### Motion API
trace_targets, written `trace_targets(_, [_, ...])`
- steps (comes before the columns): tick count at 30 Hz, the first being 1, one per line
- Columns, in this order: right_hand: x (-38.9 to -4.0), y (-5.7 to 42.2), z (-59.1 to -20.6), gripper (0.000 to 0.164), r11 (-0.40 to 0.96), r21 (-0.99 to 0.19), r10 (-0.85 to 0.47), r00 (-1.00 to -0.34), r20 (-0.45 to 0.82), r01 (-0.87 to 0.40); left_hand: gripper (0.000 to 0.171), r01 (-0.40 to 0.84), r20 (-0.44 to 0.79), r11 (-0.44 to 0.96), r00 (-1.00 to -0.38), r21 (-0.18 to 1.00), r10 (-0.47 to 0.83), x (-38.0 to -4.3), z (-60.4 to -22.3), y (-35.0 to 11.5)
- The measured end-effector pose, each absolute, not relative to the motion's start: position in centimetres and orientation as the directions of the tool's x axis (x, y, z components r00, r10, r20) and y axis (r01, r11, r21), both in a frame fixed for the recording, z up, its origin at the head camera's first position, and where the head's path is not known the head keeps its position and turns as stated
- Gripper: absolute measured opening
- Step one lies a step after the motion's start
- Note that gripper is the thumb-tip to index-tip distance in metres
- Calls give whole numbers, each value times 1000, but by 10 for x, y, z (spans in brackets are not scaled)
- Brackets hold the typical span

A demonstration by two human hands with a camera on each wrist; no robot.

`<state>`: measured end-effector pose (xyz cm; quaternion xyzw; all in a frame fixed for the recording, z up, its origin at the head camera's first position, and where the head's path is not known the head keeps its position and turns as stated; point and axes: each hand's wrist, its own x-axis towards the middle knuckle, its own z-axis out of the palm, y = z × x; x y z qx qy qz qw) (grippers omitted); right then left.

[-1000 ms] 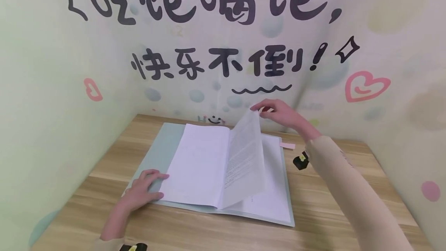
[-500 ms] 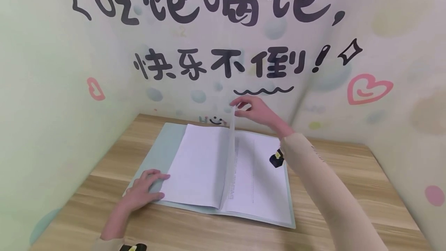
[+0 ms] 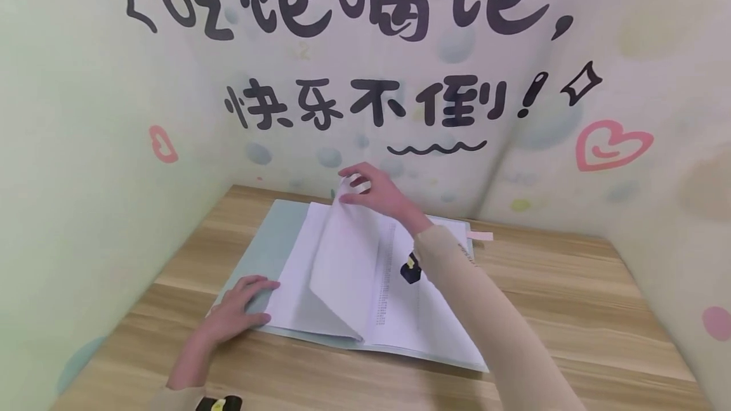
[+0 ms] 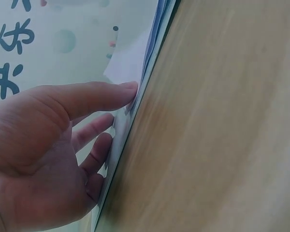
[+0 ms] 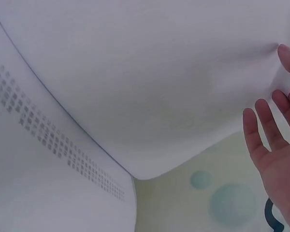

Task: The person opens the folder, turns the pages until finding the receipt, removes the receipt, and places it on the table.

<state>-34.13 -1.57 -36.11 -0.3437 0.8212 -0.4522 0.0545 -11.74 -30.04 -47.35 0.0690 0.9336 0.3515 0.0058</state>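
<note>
"Where's the page [image 3: 344,259]?"
"Lifted over the open book [image 3: 402,316] on the surface [image 3: 577,303]; the right hand [image 3: 374,192] has its grip pinching a corner near twelve o'clock."
"Left hand [image 3: 235,309]?"
"Resting at nine o'clock (fingers relaxed)."
"Handling?"
"Probably light, floppy, easily creased; pinch that outer corner gently."

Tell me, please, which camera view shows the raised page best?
The head view: the raised page shows nearly whole, held by the right hand. Right wrist: closer, but cropped. Left wrist: I cannot identify it.
</note>
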Motion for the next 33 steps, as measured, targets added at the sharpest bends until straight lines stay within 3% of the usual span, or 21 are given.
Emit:
trace_targets(11, [-339,-48,-402,72,356,-765,-649,-731,210,-536,50,168,85,710,-985,684,151,-120,-477,-302])
trace_targets(19, [-336,-59,-427,81,356,-788,-705,-698,125,-502,54,151,62,681,-986,717,153,-121,-478,-304])
trace_targets(33, [-334,-71,-474,100,502,-623,-722,-687,79,-600,55,226,118,654,-972,722,205,-122,-480,-308])
